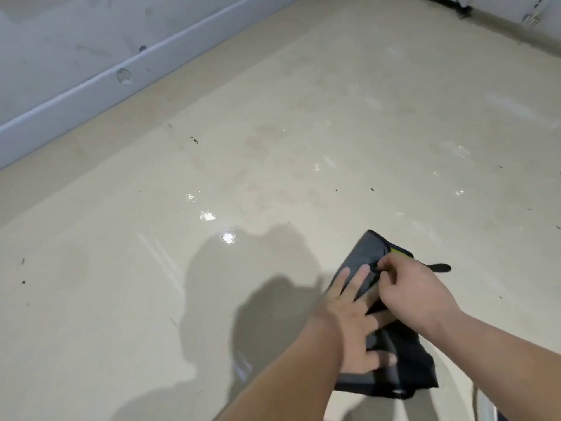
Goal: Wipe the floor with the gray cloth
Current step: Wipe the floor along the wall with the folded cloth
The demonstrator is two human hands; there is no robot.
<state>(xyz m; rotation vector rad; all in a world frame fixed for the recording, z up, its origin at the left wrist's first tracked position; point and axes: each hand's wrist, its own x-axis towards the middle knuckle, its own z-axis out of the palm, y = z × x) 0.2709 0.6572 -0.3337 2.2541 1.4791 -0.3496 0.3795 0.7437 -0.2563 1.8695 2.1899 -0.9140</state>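
The gray cloth (368,252), dark with a yellow-green edge and a small black loop, is held up in front of me at the lower right, above the beige floor (273,132). My left hand (349,317) lies against the cloth with its fingers spread straight. My right hand (416,294) pinches the cloth's upper edge with curled fingers. The lower part of the cloth hangs folded below both hands.
A gray wall with a baseboard (91,83) runs along the upper left. Wet, shiny patches (227,237) glint on the floor ahead, with small dark specks (194,139) scattered about. A dark fitting (464,9) sits at the far top right.
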